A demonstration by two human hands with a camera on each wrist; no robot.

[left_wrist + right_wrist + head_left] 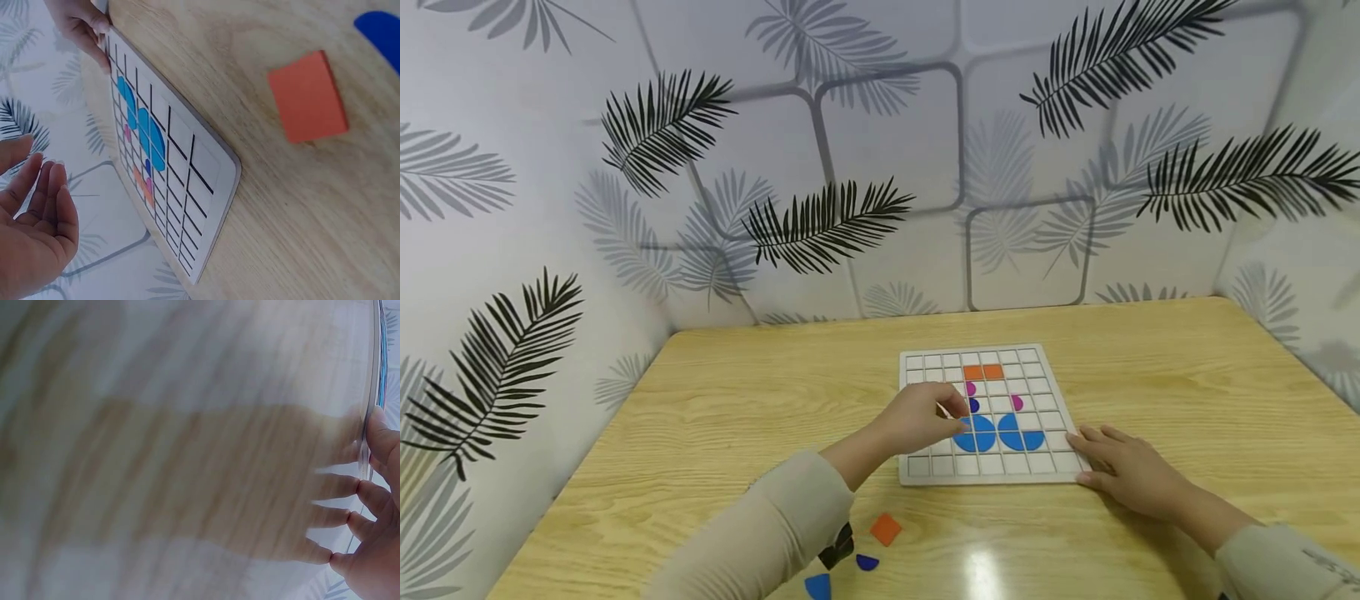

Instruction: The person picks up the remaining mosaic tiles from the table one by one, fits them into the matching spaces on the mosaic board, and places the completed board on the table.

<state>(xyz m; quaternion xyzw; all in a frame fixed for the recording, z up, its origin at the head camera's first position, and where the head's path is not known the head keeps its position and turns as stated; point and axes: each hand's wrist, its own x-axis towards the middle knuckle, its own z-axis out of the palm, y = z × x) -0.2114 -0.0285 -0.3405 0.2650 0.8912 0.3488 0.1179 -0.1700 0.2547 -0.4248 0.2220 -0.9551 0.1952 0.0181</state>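
Note:
A white grid board [925,467] lies flat on the table. On it are two orange squares [993,372], small magenta half-circles [1017,402], a dark blue half-circle [974,406] and light blue quarter-circle pieces [1033,439] forming round shapes. My left hand [917,419] hovers over the board's left part, thumb and fingers loosely bent and apart; the left wrist view shows that hand [40,219] with nothing visible between the fingertips. At the lower right edge of the board, my right hand [1123,471] touches the rim with extended fingers, its palm side down.
Loose on the wooden table [760,392], near the left forearm, lie an orange square [886,529], a dark blue half-circle [867,562] and a light blue piece [818,587]. A black object [837,547] is partly hidden by the left sleeve. A leaf-patterned wall [895,267] stands behind.

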